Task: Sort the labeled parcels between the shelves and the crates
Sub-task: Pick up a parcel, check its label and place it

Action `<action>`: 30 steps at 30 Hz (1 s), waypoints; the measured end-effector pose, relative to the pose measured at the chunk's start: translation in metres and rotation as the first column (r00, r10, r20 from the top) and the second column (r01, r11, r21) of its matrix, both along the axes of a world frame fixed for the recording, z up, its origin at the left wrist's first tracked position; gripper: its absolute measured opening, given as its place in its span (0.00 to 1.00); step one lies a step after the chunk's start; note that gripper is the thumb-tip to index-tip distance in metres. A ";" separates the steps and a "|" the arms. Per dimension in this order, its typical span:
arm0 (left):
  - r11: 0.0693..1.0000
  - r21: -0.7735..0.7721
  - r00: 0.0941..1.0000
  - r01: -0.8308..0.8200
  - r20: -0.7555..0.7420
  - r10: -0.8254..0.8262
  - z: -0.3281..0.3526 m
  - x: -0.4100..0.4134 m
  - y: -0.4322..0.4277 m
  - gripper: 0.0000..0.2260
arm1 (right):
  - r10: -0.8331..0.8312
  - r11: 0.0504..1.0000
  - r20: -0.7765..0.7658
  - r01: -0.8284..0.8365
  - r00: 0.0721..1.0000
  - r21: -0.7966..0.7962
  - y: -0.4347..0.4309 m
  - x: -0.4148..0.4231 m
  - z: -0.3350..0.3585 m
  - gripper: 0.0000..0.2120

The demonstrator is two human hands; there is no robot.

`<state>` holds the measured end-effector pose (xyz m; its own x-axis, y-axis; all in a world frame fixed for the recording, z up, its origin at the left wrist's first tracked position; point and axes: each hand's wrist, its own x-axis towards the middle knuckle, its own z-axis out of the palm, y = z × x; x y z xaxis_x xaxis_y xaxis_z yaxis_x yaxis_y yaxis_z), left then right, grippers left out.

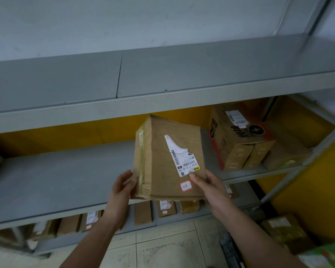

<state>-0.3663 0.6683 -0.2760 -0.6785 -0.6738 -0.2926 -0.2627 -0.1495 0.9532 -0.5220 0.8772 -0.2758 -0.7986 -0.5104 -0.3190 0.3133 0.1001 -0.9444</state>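
I hold a worn brown cardboard parcel (162, 157) in both hands, in front of the middle grey shelf (66, 175). Its top face carries a torn white shipping label and a small red-edged sticker near the lower edge. My left hand (122, 187) grips the parcel's taped lower left side. My right hand (209, 186) holds its lower right corner, thumb pressed on the label's end. The parcel is tilted, with its far end raised above the shelf's front edge.
A printed carton (238, 140) with a red edge and a plain box (286, 144) sit at the right of the middle shelf. Several small labeled parcels (143, 211) line the lower shelf. The top shelf (162, 74) is bare. More boxes (286, 231) lie at floor level, lower right.
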 end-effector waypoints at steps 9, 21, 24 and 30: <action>0.987 -0.102 0.986 0.123 -0.097 -0.133 0.025 -0.021 0.021 0.24 | -0.102 0.995 -0.295 0.104 0.950 -0.011 -0.012 -0.004 0.018 0.10; 0.956 -0.127 0.962 0.266 -0.034 -0.272 -0.003 -0.022 0.039 0.10 | -0.069 0.995 -0.342 0.091 0.937 0.048 0.020 0.003 -0.003 0.11; 0.939 -0.063 0.941 0.338 0.011 -0.338 -0.023 -0.031 0.049 0.11 | -0.054 0.993 -0.265 0.081 0.963 0.091 0.051 0.003 -0.025 0.13; 0.849 0.080 0.840 0.523 0.123 -0.529 -0.066 -0.065 0.090 0.22 | -0.178 0.978 -0.051 0.183 0.983 0.105 0.144 0.031 -0.072 0.17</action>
<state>-0.4310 0.7582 -0.3424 -0.8792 -0.2120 -0.4268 -0.4384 0.0089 0.8987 -0.4906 1.0214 -0.3478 -0.8878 -0.3209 -0.3299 0.2970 0.1482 -0.9433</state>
